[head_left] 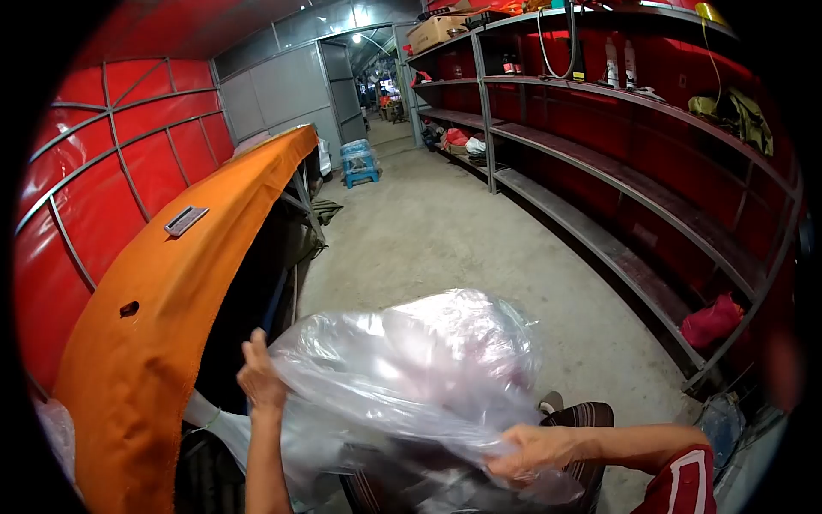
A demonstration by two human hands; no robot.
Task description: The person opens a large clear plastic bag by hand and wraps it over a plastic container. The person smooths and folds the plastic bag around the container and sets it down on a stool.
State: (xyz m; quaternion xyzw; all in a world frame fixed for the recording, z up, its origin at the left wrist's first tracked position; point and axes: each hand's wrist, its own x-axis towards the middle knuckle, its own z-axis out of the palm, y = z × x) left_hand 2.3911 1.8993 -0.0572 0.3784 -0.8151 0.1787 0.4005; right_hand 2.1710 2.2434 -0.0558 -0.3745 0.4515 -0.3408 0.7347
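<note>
A large clear plastic bag (411, 343) is spread between my hands above my lap, with its far part puffed out over the floor. Something pinkish shows faintly through the plastic, too blurred to name. My left hand (260, 373) is raised at the bag's left edge, its fingers closed on the plastic. On the right, my right hand (527, 451) grips the near edge of the same bag, fingers wrapped round it. Motion smears the plastic close to the right hand.
To my left stands a table with an orange cover (171, 283), bearing a small grey rectangular object (186, 222). Metal shelves (591, 171) line the right wall, holding bottles (612, 64) and a pink bundle (712, 321). A blue stool (360, 163) stands near the doorway.
</note>
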